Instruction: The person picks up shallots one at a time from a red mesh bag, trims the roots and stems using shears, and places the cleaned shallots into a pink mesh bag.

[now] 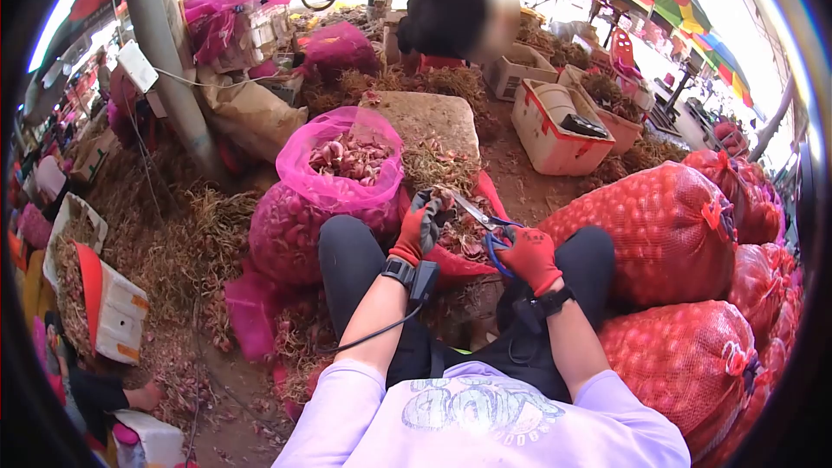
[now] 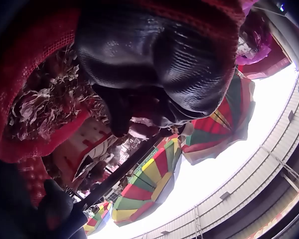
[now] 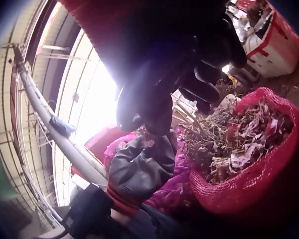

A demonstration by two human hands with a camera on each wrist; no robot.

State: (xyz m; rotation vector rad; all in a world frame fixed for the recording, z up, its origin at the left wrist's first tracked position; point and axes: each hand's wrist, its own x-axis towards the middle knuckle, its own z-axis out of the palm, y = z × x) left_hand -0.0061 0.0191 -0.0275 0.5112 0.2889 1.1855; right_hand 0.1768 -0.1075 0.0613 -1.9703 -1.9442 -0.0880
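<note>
A small pinkish bulb (image 2: 143, 128) is pinched in the gloved fingers of my left hand (image 1: 420, 224) (image 2: 154, 59) (image 3: 142, 167). My right hand (image 1: 527, 253) (image 3: 169, 69), in a red and black glove, grips blue-handled scissors (image 1: 475, 212), whose blades point left and reach the bulb. Whether the blades are fully closed I cannot tell. Under both hands lies an open red mesh bag (image 1: 459, 265) (image 3: 239, 188) with dry skins and trimmings. An open pink mesh bag (image 1: 293, 230) full of pinkish bulbs stands left of my left hand.
Filled red mesh sacks (image 1: 650, 225) are stacked on the right. Ahead stand a pale block (image 1: 429, 117) and a foam box (image 1: 555, 143) with red tape. Dry stalks (image 1: 204, 247) cover the ground at left, near a grey pole (image 1: 165, 52). A person (image 1: 442, 17) sits farther ahead.
</note>
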